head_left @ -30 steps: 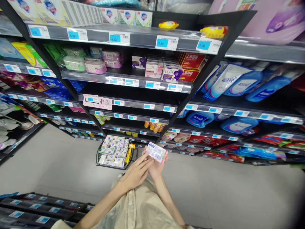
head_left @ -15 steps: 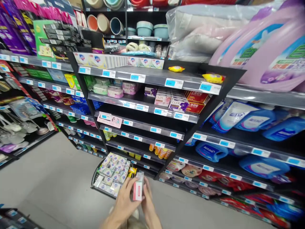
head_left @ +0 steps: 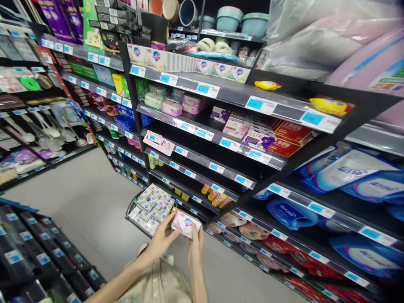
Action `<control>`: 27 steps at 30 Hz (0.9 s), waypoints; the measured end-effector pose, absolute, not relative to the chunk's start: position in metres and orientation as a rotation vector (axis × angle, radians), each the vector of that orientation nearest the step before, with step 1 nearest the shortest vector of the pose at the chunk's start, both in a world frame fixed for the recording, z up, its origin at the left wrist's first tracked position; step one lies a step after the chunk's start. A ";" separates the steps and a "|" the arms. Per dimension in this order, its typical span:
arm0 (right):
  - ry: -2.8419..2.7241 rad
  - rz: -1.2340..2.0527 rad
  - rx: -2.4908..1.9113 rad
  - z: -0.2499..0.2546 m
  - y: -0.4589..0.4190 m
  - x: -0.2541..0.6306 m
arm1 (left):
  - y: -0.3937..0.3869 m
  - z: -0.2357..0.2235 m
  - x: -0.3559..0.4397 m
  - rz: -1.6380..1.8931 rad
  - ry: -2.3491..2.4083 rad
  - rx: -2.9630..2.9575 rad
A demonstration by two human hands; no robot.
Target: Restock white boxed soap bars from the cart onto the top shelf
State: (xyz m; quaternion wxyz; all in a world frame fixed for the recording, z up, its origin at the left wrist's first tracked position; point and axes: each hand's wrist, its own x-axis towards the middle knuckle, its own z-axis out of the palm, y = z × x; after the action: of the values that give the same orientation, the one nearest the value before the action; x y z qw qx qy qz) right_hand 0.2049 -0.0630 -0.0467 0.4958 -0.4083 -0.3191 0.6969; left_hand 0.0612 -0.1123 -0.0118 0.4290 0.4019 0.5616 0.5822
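Observation:
Between my two hands is a white-and-pink soap box (head_left: 186,224), its broad printed side turned up toward me. My left hand (head_left: 164,236) grips the box's left end, thumb along the lower edge. On the right end, my right hand (head_left: 195,239) closes around it with the thumb on top. Just beyond my hands, a black basket (head_left: 128,212) on the floor is full of similar soap boxes (head_left: 152,206). A row of soap boxes (head_left: 217,70) of the same look stands on the top shelf ahead.
The shelf unit (head_left: 189,90) ahead holds LUX soap boxes (head_left: 236,126), red boxes (head_left: 288,136) and orange bottles (head_left: 217,195). Blue detergent packs (head_left: 290,212) fill the shelves on the right. Another dark rack (head_left: 38,248) stands at lower left, with grey floor (head_left: 82,185) between.
The soap box has turned from its narrow end to its broad face, still in both hands. The view has shifted, bringing the lower-left rack and my legs further into sight.

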 end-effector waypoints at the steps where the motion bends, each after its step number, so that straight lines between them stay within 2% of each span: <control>1: -0.721 1.676 -1.056 -0.044 -0.062 0.201 | -0.114 -0.011 0.060 1.467 1.408 0.984; 5: -0.698 1.718 -1.179 -0.034 -0.060 0.184 | -0.119 -0.007 0.052 1.548 1.434 0.862; 13: -0.945 1.746 -1.000 -0.007 -0.034 0.153 | -0.110 -0.001 0.020 1.667 1.498 0.745; 21: -1.013 1.658 -1.018 0.021 -0.001 0.129 | -0.070 0.010 -0.020 1.640 1.474 0.802; 27: -1.095 1.562 -1.084 0.021 0.013 0.119 | -0.060 0.006 -0.046 1.518 1.411 0.856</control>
State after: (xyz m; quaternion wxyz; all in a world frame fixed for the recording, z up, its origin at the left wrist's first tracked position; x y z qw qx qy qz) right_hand 0.1186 0.0133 0.0208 0.4563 -0.4396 -0.4442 0.6335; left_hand -0.0463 -0.0604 0.0055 0.4349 0.3438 0.5667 0.6096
